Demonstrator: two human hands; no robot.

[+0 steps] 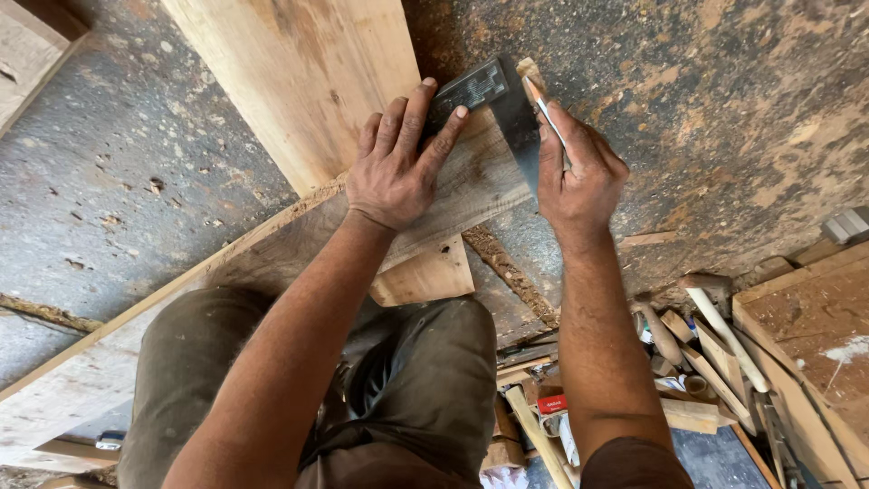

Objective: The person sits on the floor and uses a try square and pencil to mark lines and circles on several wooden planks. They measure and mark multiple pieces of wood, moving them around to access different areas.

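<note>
Rough concrete floor, a plank (453, 195) laid across it: marking a line is the step in hand.

Left hand (398, 163) presses spread fingers on a metal square (493, 100); right hand (575, 172) pinches a pencil (543, 104) at its blade. Next likely calls for a steady stroke.

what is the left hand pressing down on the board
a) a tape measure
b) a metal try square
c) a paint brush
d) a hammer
b: the left hand lies flat on the board with its fingers on the dark metal try square, while the right hand holds a pencil against the blade.
</note>
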